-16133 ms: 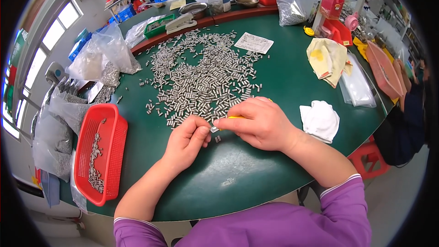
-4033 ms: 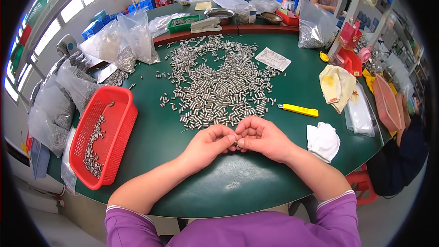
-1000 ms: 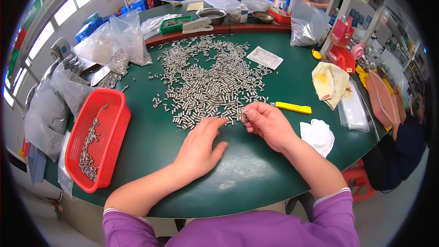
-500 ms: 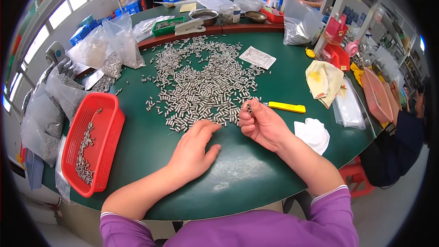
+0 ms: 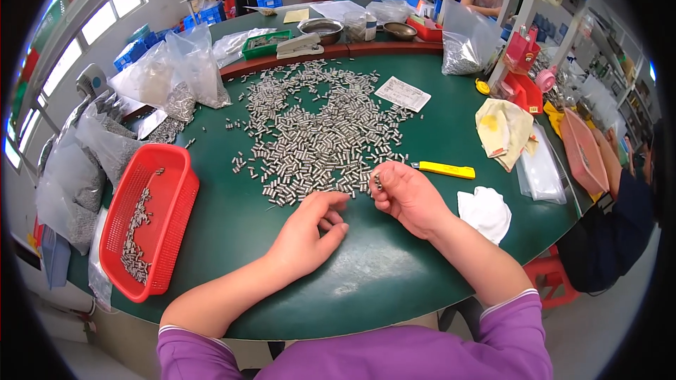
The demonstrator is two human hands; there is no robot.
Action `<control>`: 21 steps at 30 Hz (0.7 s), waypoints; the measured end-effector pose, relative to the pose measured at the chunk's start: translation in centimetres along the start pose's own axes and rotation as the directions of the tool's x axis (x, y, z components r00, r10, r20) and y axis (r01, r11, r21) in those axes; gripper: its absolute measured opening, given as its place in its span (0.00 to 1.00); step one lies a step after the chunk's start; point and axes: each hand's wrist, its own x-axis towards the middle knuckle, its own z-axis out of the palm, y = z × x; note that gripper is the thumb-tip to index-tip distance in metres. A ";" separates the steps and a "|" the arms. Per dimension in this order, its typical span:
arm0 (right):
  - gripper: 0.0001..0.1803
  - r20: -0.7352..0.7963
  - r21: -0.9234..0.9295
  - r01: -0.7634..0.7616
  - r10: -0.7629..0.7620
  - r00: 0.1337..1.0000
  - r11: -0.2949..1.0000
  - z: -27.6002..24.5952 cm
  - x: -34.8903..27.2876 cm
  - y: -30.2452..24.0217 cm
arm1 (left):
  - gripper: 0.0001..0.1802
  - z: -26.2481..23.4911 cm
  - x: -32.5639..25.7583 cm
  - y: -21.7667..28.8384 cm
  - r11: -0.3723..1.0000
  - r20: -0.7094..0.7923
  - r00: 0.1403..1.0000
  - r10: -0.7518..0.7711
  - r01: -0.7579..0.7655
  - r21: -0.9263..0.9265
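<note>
A wide pile of small silvery metal cylinders [image 5: 317, 137] is spread over the green tabletop in front of me. My right hand [image 5: 405, 197] is closed at the pile's near right edge, pinching a few metal cylinders [image 5: 378, 181] between thumb and fingers. To its left, my left hand [image 5: 310, 229] rests by the pile's near edge. Its fingers are bent and its thumb stands apart, with nothing seen in it. A yellow-handled cutter knife [image 5: 445, 169] lies just beyond my right hand. At the left, a red plastic basket [image 5: 184, 200] contains more of the cylinders.
Bags of metal parts [image 5: 74, 193] line the left edge. On the right lie a white cloth-like item [image 5: 484, 215], a cream glove [image 5: 503, 130] and plastic bags [image 5: 541, 169]. A paper slip [image 5: 403, 93] lies beyond the pile. A co-worker [image 5: 612, 218] sits at the right.
My right hand has tilted, and the cylinders in it are less exposed. The left hand's fingers have curled slightly more. The whole view has shifted a little.
</note>
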 end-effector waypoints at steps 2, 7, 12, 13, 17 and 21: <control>0.13 0.019 -0.142 0.055 -0.053 0.998 0.988 0.6 -0.3 0.0 | 0.23 0.3 0.1 -0.8 0.851 0.135 0.966 -0.220 0.257 -0.458; 0.07 0.224 -0.710 0.378 -0.319 0.921 0.594 1.8 -0.9 0.6 | 0.22 -0.3 0.5 -0.4 0.637 0.266 0.914 -0.307 0.405 -0.656; 0.10 0.475 -0.811 0.566 -0.403 0.783 0.145 1.8 -1.0 0.6 | 0.21 -0.4 0.7 -0.4 0.429 0.372 0.869 -0.326 0.486 -0.761; 0.10 0.499 -0.809 0.577 -0.391 0.774 0.110 1.8 -1.0 0.5 | 0.21 -0.3 0.7 -0.4 0.459 0.360 0.873 -0.328 0.480 -0.747; 0.08 0.546 -0.794 0.604 -0.350 0.761 0.077 1.9 -1.0 0.5 | 0.18 0.0 0.5 -0.4 0.587 0.271 0.895 -0.353 0.438 -0.681; 0.08 0.587 -0.773 0.634 -0.341 0.734 0.034 1.9 -1.1 0.3 | 0.17 -0.2 0.6 -0.5 0.669 0.249 0.893 -0.375 0.447 -0.595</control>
